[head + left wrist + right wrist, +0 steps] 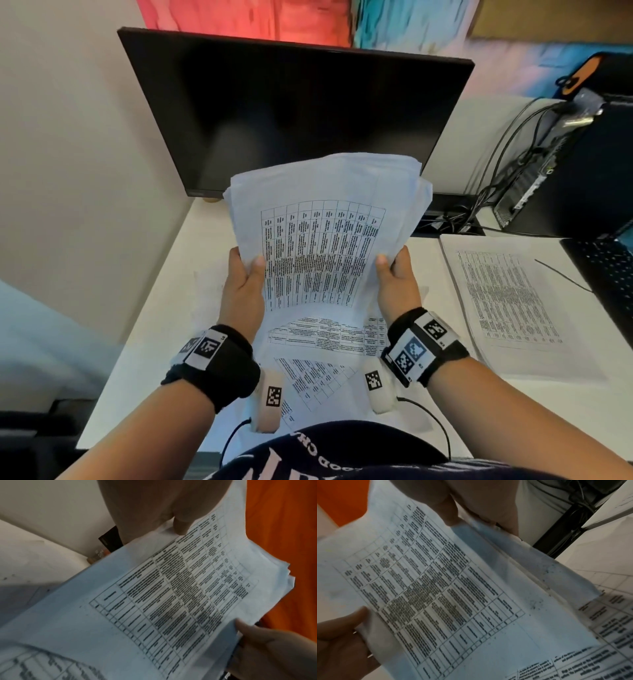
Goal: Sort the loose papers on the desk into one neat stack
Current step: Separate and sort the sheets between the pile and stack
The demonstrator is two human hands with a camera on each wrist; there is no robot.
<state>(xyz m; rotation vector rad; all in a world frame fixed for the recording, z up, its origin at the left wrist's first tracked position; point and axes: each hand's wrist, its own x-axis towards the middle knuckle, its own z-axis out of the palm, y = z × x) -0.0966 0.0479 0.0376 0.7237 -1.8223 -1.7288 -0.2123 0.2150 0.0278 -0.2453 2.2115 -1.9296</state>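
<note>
A bundle of papers (325, 222) is held up above the desk (161, 308), in front of the dark screen (291, 113). Its left edge is pinched by the left hand (245, 284), its right edge by the right hand (397, 281). More papers (329, 346) lie below, and another sheet (510, 301) lies at the right.

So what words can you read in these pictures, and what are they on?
White printed sheets with tables held up in both hands: print too blurred to read.
White printed sheets lying on the white desk: too small to read.
Dark shirt with white letters: upside down and cut off, not readable.
Black-and-white square markers on the black wrist bands: patterns, no words.
</note>
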